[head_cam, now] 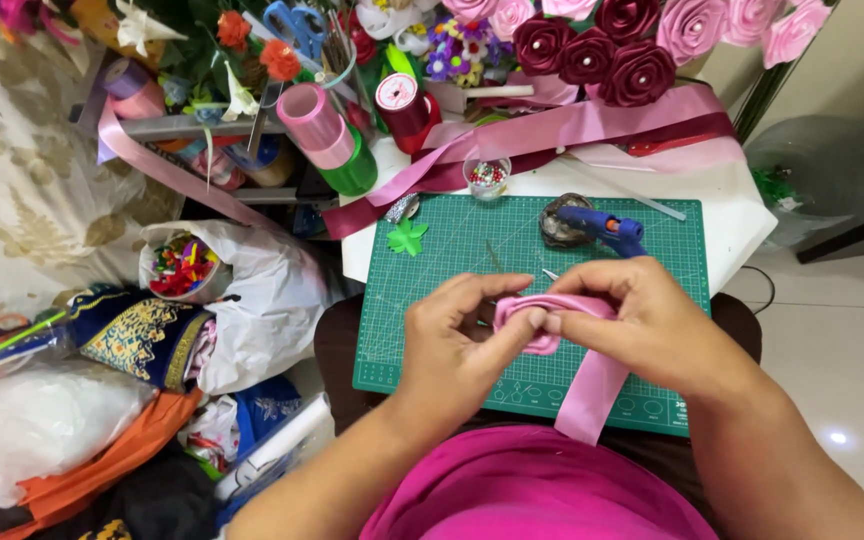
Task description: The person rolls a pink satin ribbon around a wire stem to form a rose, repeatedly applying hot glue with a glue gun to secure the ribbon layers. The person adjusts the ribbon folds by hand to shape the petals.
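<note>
Both of my hands are over a green cutting mat (pixel 452 250), working a pink ribbon rose (pixel 542 318) between them. My left hand (pixel 457 340) pinches the rolled pink ribbon from the left with thumb and fingers. My right hand (pixel 642 320) grips the same roll from the right, fingers curled over its top. A loose tail of the pink ribbon (pixel 592 395) hangs down from the roll toward my lap. Just beyond my right hand, a blue glue gun (pixel 602 228) lies on the mat.
A small white table (pixel 742 200) bears the mat, a clear cup of beads (pixel 488 177), long pink and maroon ribbons (pixel 572 130), ribbon spools (pixel 317 125) and finished ribbon roses (pixel 592 45). A green paper leaf (pixel 407 238) lies on the mat. Bags and cloth (pixel 252 290) crowd the floor at left.
</note>
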